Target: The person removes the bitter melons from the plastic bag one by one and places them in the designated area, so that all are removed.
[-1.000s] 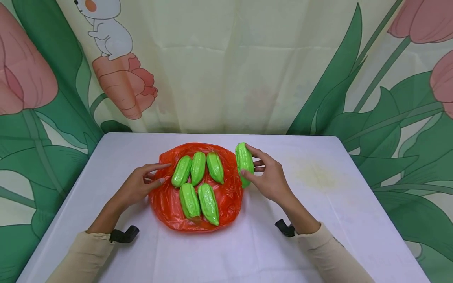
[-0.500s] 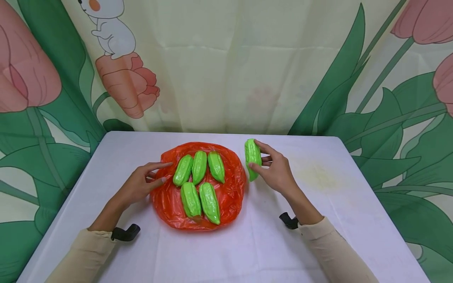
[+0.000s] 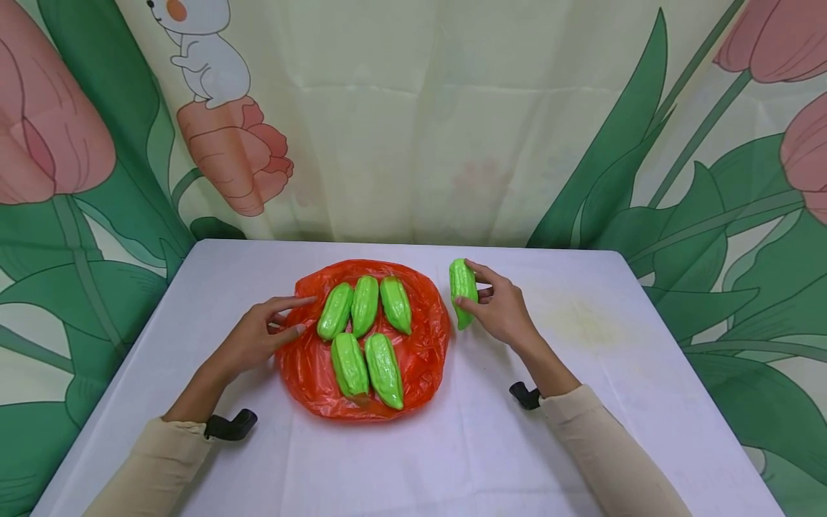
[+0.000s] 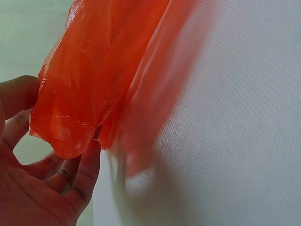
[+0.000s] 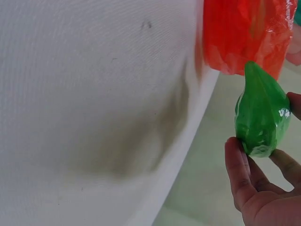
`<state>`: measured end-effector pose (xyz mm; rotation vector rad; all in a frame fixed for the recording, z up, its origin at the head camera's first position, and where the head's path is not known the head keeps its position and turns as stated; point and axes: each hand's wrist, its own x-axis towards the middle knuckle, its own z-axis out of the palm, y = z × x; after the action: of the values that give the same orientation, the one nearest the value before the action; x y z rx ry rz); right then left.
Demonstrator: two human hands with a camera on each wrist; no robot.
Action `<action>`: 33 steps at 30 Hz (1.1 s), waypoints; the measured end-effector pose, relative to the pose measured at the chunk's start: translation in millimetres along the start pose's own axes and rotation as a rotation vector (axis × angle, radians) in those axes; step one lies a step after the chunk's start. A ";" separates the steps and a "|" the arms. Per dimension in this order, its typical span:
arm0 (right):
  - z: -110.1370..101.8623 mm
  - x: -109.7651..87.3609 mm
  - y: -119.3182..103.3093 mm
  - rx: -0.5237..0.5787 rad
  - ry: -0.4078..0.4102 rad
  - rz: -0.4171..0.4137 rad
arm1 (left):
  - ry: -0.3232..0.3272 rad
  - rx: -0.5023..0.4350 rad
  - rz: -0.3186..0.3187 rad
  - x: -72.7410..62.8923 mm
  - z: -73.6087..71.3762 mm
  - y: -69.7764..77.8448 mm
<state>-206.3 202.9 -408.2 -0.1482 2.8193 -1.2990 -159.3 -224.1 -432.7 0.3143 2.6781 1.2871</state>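
Note:
My right hand (image 3: 502, 307) holds a shiny, ridged green star fruit (image 3: 461, 287) in the head view, pinched between thumb and fingers. It stands near upright, just right of a round red plastic bag (image 3: 420, 366). In the right wrist view the star fruit (image 5: 261, 117) shows its pointed tip, with fingers (image 5: 239, 172) under its blunt end. Several more star fruits (image 3: 365, 305) lie on the bag in two rows. My left hand (image 3: 255, 332) holds the bag's left rim. In the left wrist view the red plastic (image 4: 80, 89) sits between thumb and fingers.
A white cloth covers the table (image 3: 504, 459); its back edge meets a printed curtain (image 3: 400, 158) with tulips and a rabbit. A faint yellowish stain (image 3: 584, 319) marks the cloth at right. Black wrist devices (image 3: 231, 425) sit at both beige cuffs.
The right hand has carried its star fruit rightward, off the bag's right edge; it has barely moved over the last half second. The left hand stays at the rim.

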 end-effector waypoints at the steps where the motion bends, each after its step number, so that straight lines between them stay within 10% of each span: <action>1: 0.7 1.2 1.0 -0.003 -0.002 0.003 | 0.000 -0.001 0.004 -0.1 -0.1 0.0; 33: 8.5 19.0 18.2 -0.056 -0.094 0.071 | 0.003 0.003 0.022 -0.7 -0.1 1.2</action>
<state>-226.0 206.3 -427.4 -0.1070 2.7563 -1.1678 -158.5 -223.6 -431.6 0.3439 2.6865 1.2912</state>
